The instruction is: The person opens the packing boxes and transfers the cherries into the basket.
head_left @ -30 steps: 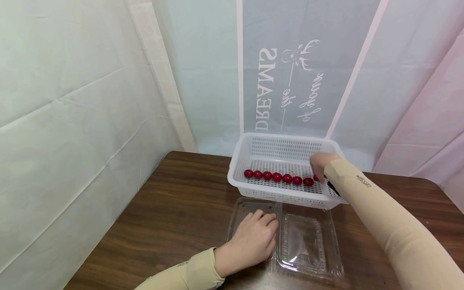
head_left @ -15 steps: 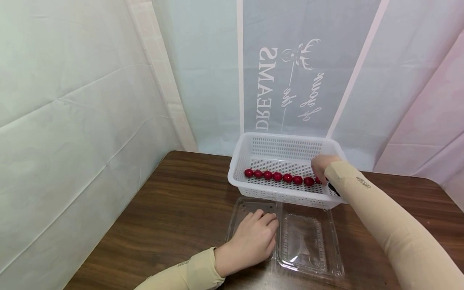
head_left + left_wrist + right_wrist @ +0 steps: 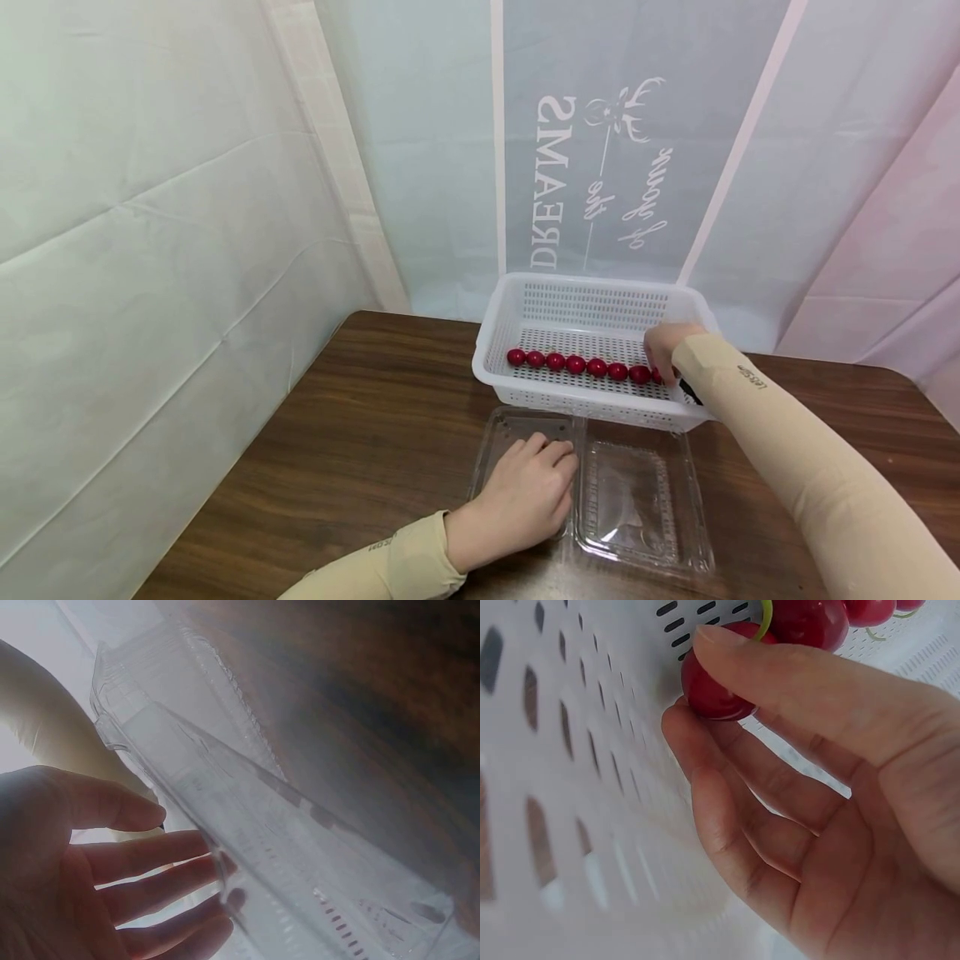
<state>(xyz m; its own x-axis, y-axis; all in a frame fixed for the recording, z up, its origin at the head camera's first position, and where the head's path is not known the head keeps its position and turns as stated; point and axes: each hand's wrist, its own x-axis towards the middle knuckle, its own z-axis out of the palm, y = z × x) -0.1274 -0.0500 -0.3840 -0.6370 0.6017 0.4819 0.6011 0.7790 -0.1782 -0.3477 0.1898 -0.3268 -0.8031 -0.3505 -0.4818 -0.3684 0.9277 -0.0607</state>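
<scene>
Inside the white perforated basket (image 3: 491,379), my right hand (image 3: 663,346) pinches a dark red cherry (image 3: 716,686) between thumb and fingers at the right end of a row. The right wrist view shows a green stem rising beside the thumb. More glossy cherries (image 3: 575,364) run leftward along the basket floor in a line. My left hand (image 3: 517,500) rests over the left half of a clear plastic clamshell box (image 3: 630,492), which lies unfolded before the basket. In the left wrist view the fingers (image 3: 161,855) are loosely extended, their tips touching the clear box's edge.
A dark wood-grain table (image 3: 360,433) carries the basket and the box. Behind stands a pale curtain (image 3: 600,125) with printed lettering, close to the basket's far side. A whitish sheet (image 3: 172,250) hangs along the table's left edge.
The right hand has shifted very slightly right and down within the basket, staying at the end of the cherry row. The left hand and the clear box look unmoved.
</scene>
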